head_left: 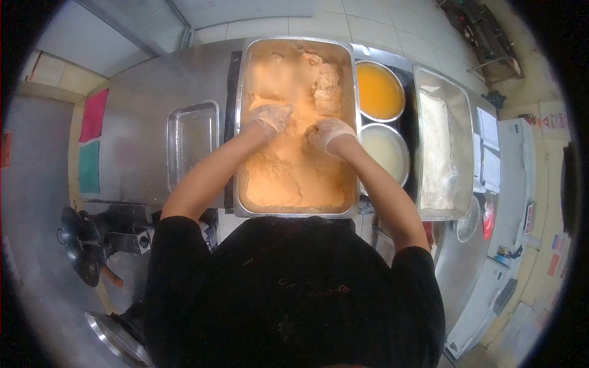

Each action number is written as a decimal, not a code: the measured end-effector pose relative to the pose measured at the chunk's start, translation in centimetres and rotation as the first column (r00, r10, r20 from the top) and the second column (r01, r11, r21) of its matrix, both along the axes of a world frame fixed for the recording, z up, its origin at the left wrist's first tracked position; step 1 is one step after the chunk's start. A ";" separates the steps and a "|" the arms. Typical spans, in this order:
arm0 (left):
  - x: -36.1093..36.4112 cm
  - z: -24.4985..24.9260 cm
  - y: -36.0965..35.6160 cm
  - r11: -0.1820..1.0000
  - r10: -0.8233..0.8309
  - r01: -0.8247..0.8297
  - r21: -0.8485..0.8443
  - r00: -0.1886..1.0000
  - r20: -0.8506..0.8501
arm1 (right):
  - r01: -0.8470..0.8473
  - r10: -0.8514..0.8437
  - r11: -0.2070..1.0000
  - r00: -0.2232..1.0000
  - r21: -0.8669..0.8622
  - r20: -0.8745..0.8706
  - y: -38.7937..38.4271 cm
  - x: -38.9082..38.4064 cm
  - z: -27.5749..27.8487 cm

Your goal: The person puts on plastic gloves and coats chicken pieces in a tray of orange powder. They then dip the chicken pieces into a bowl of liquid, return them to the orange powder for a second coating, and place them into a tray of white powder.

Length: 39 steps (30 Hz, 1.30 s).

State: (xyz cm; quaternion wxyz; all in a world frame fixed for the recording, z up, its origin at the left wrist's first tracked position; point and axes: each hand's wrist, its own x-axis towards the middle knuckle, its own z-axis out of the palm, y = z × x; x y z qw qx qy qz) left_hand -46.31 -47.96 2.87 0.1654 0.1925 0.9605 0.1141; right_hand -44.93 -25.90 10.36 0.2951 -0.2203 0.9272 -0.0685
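Left fingers [283, 115], right fingers [315, 135] in orange powder [300, 175]; tips indistinct, grip unclear.

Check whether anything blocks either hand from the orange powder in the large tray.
Nothing visible blocks them: the left hand and right hand are both within the large tray, at the orange powder. Only what look like thin, clear gloves come between.

The head camera looks steeply down from above the wearer's black shirt [294, 270], lower centre of frame. It faces forward over a metal tray [288, 214], near, at upper centre; pale tiles [264, 27] lie farther off along the top edge. Corners are dark.
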 end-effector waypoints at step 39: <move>4.3 11.1 3.2 0.626 0.637 -0.570 0.532 0.768 0.074 | 0.602 -0.599 0.798 0.798 -0.034 0.064 15.8 -18.1 -0.6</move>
